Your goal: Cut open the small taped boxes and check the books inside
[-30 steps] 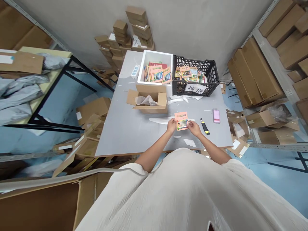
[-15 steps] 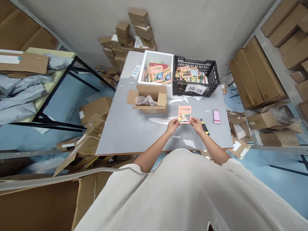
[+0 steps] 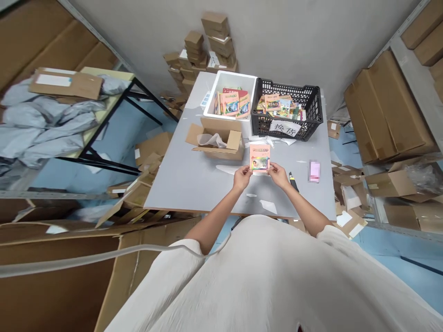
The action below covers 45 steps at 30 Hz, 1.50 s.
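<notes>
A small pink booklet [image 3: 260, 158] with a rainbow-edged picture on its cover is held up over the table between both hands. My left hand [image 3: 242, 177] pinches its lower left corner, and my right hand [image 3: 278, 174] grips the lower right corner. Close by my right hand lies a black and yellow utility knife [image 3: 293, 181]. Beyond the booklet, to the left, stands an open cardboard box [image 3: 221, 151] with pale wrapping inside. Behind it a white foam box [image 3: 230, 74] holds similar booklets, and a black plastic crate [image 3: 313, 108] beside it holds more.
A phone [image 3: 314, 171] lies on the right of the grey table [image 3: 194, 184]. Paper scraps [image 3: 268, 206] are scattered on it. Small cartons [image 3: 216, 41] are stacked against the wall. Grey parcels [image 3: 44, 120] cover a side table, and cardboard clutters the floor on both sides.
The booklet and both hands have come slightly nearer to my head and shifted a little left. Both hands keep their grip. My view has turned slightly left.
</notes>
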{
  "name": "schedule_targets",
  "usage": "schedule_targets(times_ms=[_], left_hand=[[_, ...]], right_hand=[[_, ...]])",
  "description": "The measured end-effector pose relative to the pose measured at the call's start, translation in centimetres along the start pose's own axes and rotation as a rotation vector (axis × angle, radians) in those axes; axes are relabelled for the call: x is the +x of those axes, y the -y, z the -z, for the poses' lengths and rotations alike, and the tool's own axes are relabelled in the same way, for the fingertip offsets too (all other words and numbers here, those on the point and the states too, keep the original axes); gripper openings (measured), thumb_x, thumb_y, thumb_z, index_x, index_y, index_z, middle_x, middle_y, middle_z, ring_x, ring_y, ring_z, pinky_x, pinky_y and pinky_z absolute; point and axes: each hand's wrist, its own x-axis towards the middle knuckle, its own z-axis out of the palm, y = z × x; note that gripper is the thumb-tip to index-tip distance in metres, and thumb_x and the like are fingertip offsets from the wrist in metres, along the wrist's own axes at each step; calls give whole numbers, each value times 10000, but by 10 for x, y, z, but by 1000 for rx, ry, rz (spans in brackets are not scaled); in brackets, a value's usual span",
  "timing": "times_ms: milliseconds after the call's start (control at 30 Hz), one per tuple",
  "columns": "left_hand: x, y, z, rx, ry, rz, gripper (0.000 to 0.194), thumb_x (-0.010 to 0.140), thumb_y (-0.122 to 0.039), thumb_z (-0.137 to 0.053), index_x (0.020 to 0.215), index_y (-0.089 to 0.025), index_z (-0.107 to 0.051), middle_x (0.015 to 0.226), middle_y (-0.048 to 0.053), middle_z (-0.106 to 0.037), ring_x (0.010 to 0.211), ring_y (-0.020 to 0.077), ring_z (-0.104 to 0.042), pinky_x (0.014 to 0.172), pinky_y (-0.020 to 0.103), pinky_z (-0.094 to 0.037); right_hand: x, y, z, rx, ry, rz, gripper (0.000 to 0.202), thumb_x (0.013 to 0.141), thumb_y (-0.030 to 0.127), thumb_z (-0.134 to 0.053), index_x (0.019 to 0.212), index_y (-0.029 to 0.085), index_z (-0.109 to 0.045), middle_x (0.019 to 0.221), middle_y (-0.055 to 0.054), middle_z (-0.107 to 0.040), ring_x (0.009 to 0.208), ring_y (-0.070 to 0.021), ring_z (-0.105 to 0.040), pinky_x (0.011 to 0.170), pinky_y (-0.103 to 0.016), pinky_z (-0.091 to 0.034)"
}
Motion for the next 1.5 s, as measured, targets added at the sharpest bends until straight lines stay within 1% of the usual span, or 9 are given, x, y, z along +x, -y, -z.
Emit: schedule_targets(times_ms=[167, 400, 567, 733, 933, 1067, 1200, 1333, 1500], left_hand=[[1, -12, 17, -34, -62, -8, 348, 744, -296, -847, 1076, -191, -831, 993, 66, -828, 819, 184, -704, 829, 338, -613], [14, -33, 47, -50, -79, -97, 449, 805, -225, -763, 1252, -197, -783, 1201, 114, -842, 1025, 237, -782, 1013, 410, -633], [35, -45, 77, -32, -43, -190, 433, 838, -202, -755, 1270, -211, -774, 1334, 118, -811, 1120, 262, -777, 1043, 415, -628], [61, -55, 118, -36, 8, -181, 500, 851, -163, -731, 1346, -229, -747, 1426, 119, -762, 1195, 278, -765, 1052, 413, -626], [97, -56, 175, -19, 5, -265, 495, 861, -171, -720, 1348, -256, -751, 1430, 114, -704, 1256, 273, -731, 1085, 414, -623], [117, -52, 204, 12, -8, -273, 474, 870, -175, -711, 1334, -258, -757, 1400, 118, -692, 1290, 280, -710, 1100, 427, -619], [131, -53, 220, 43, 10, -277, 446, 884, -177, -708, 1321, -247, -763, 1371, 126, -703, 1269, 293, -712, 1101, 446, -616], [143, -56, 233, 47, 16, -299, 427, 892, -158, -684, 1301, -246, -769, 1372, 115, -710, 1249, 278, -717, 1118, 434, -605], [155, -57, 248, 63, -12, -333, 439, 892, -142, -664, 1301, -267, -762, 1417, 98, -686, 1323, 275, -681, 1189, 437, -570]], right_hand=[[9, 7, -14, 67, 14, -18, 495, 810, 546, -808, 1171, 208, -790, 791, -11, -748, 830, -230, -749, 847, -366, -604], [32, 32, -45, 109, -17, -1, 502, 778, 575, -853, 1121, 219, -767, 775, -16, -762, 832, -246, -752, 841, -391, -621], [52, 57, -84, 104, -34, 50, 498, 771, 593, -867, 1069, 218, -730, 835, -24, -770, 857, -229, -763, 874, -390, -637], [78, 81, -132, 72, -66, 110, 502, 779, 621, -879, 1047, 229, -715, 825, -15, -760, 833, -220, -755, 872, -392, -639], [117, 100, -177, 21, -116, 169, 491, 823, 635, -839, 1082, 240, -707, 873, -30, -763, 889, -227, -753, 883, -396, -636], [144, 104, -199, 11, -174, 186, 466, 843, 615, -835, 1093, 240, -719, 876, -22, -767, 888, -217, -751, 907, -397, -640], [172, 103, -216, 1, -201, 198, 448, 876, 590, -831, 1120, 227, -736, 909, -39, -779, 888, -218, -753, 920, -406, -650], [209, 102, -226, -13, -245, 208, 485, 902, 625, -826, 1152, 215, -756, 941, -58, -796, 918, -232, -768, 935, -413, -663], [262, 100, -230, -32, -280, 264, 646, 945, 679, -808, 1364, 191, -747, 1077, -101, -811, 1090, -273, -803, 1042, -461, -655]])
